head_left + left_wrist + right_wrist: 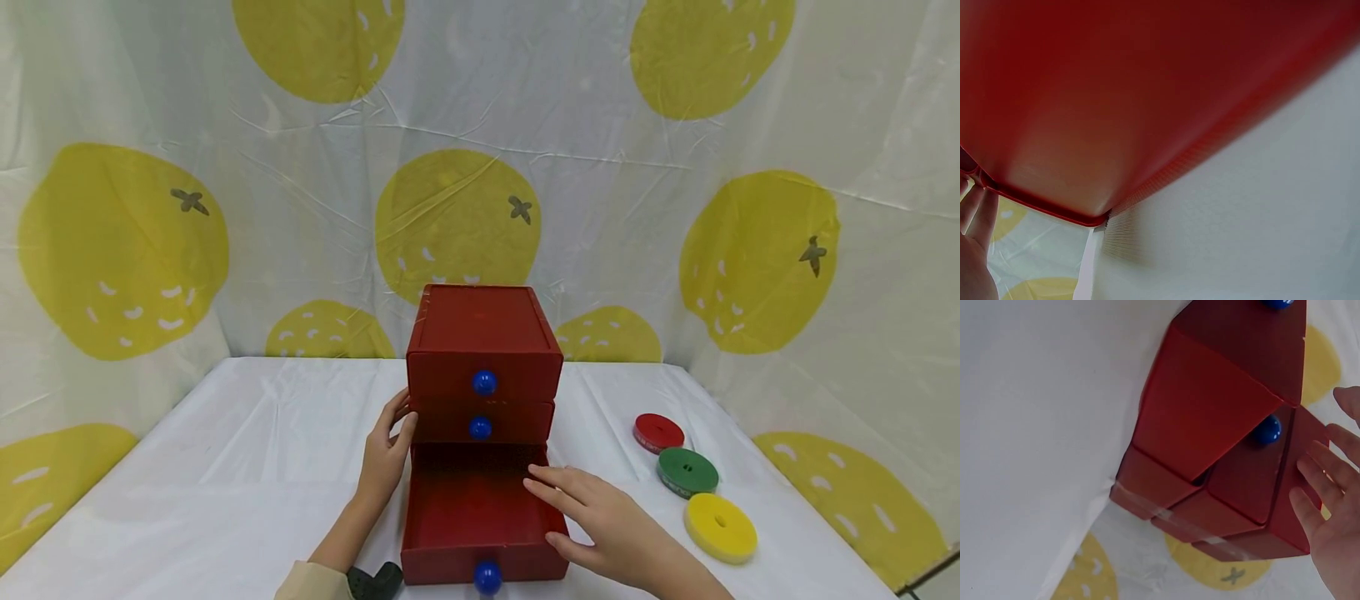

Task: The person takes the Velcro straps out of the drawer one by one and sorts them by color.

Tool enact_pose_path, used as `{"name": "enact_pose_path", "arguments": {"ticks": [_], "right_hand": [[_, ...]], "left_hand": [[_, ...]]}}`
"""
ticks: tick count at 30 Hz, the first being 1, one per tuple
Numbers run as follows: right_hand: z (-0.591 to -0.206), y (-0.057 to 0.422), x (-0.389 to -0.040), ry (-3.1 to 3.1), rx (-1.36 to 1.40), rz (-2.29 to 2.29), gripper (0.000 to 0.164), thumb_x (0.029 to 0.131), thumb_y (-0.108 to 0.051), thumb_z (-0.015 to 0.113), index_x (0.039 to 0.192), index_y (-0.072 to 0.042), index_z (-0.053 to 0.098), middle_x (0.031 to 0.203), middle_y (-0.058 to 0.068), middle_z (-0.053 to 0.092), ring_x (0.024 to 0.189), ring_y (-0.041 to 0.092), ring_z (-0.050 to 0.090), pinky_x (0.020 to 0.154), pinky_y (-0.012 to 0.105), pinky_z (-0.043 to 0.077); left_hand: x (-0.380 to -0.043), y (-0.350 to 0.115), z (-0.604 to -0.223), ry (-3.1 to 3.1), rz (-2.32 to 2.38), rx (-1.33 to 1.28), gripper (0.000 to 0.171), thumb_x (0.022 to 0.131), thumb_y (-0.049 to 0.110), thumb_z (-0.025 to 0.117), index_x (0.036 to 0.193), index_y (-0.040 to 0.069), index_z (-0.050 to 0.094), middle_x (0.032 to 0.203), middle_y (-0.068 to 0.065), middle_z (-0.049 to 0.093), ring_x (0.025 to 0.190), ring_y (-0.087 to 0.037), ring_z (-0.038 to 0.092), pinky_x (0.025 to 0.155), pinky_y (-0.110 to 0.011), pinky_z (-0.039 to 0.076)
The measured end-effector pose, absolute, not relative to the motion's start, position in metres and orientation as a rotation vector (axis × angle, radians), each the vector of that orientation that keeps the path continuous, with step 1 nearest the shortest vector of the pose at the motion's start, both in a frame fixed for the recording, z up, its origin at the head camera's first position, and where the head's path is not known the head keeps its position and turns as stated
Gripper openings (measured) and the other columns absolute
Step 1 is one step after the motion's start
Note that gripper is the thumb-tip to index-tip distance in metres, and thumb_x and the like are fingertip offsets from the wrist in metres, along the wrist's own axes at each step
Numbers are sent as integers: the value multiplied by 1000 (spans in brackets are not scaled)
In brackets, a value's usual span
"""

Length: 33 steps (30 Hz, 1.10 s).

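Observation:
A red three-drawer cabinet [480,321] with blue knobs stands mid-table. Its bottom drawer [450,565] is pulled out towards me, with the bare red floor showing; the upper two drawers are closed. My left hand [386,454] rests against the cabinet's left side, fingers extended, near the middle drawer. In the left wrist view the fingers [984,222] reach the cabinet's edge. My right hand [600,521] is spread at the open drawer's right side, fingertips over its rim, gripping nothing. The right wrist view shows the drawer's blue knob [1277,302] and the right hand's parted fingers [1322,478].
To the right lie three round flat rolls in a row: red [658,433], green [687,472] and yellow [720,527]. A black object [375,581] sits by my left wrist. Behind the white-covered table [300,433] hangs a lemon-print curtain [315,200].

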State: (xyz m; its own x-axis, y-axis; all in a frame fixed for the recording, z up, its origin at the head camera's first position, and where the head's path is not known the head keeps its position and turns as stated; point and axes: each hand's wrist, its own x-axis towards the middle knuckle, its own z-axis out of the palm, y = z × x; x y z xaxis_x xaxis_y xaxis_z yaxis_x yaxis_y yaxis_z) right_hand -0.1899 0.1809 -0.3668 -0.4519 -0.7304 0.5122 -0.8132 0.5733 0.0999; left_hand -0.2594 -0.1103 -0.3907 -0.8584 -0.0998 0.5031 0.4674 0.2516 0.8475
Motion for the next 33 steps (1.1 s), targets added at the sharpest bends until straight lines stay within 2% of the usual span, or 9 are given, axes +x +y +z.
{"name": "enact_pose_path", "arguments": {"ticks": [3,7,14,21,25,27,33], "right_hand": [[-368,176,-189,-2306,1267,219,59,81,-33,66,134,-18,45,132,-1,50,114,12,51,80,30,53],[-369,170,-187,-2351,1290,222,62,81,-32,67,136,-22,41,134,-2,49,116,12,51,83,32,52],[-372,157,-182,-2450,1385,264,61,83,-32,64,138,-23,39,138,-5,45,119,14,50,86,34,51],[-374,142,-181,-2474,1555,96,57,91,-40,49,142,-22,32,141,-3,42,126,15,45,93,37,47],[-376,136,-182,-2405,1643,-33,54,94,-42,40,142,-19,30,143,-2,40,128,14,41,97,35,44],[-377,133,-182,-2371,1668,-67,54,95,-42,38,143,-18,30,143,-2,39,129,13,40,98,34,43],[-381,131,-181,-2320,1726,-86,58,93,-43,40,144,-18,26,146,-3,35,132,12,36,100,32,41]], "left_hand": [[-260,-110,-392,-2064,-1637,-341,39,94,17,48,133,14,44,131,-7,52,116,-18,50,84,-20,48],[-266,-112,-399,-2058,-1625,-361,40,95,18,48,134,14,43,132,-8,52,117,-21,50,84,-23,49],[-282,-116,-417,-2057,-1608,-351,39,94,27,48,133,27,43,131,3,51,117,-13,50,84,-23,49],[-284,-116,-419,-2034,-1623,-355,39,93,30,50,132,31,43,130,5,52,117,-13,50,84,-24,50],[-283,-115,-417,-2041,-1626,-353,39,93,29,50,132,30,43,131,3,52,117,-13,50,84,-20,49],[-276,-114,-410,-2049,-1630,-346,39,94,25,50,133,25,44,131,0,52,117,-15,50,84,-19,48],[-257,-109,-389,-2056,-1640,-341,39,94,17,49,132,15,45,130,-6,53,116,-19,51,83,-16,47]]}}
